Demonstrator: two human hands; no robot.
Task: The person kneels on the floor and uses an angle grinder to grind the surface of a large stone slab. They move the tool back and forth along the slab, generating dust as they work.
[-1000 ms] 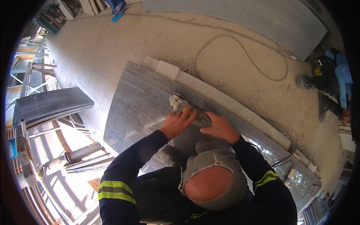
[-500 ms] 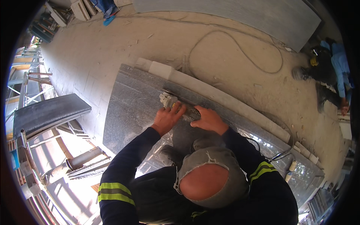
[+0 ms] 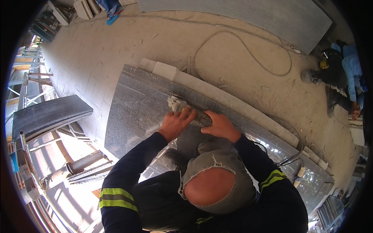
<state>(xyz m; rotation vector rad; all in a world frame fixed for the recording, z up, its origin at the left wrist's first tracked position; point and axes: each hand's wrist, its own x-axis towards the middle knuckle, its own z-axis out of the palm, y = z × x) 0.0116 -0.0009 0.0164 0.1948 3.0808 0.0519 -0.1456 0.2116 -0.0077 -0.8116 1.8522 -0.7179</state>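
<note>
A dusty angle grinder (image 3: 178, 104) rests at the speckled dark stone slab (image 3: 128, 105), near its far long edge. My left hand (image 3: 175, 123) has its fingers curled over the grinder's front part. My right hand (image 3: 220, 127) grips the rear of its body. The grinder's disc is mostly hidden under the head. A cord loops from beside my right arm across the slab. My bare knee (image 3: 210, 186) shows through torn grey trousers, and my shoe is on the slab below the grinder.
Pale offcut strips (image 3: 217, 97) lie along the slab's far side. A large grey slab (image 3: 252, 19) is at the top, a cable loop on the dusty floor (image 3: 136, 42). Stacked dark slabs (image 3: 50, 112) and metal racks stand left. A co-worker (image 3: 345, 81) in blue crouches right.
Since a second ago both hands and the grinder have shifted left in the picture, along with the slab and surroundings as the view moved. The grip looks the same.
</note>
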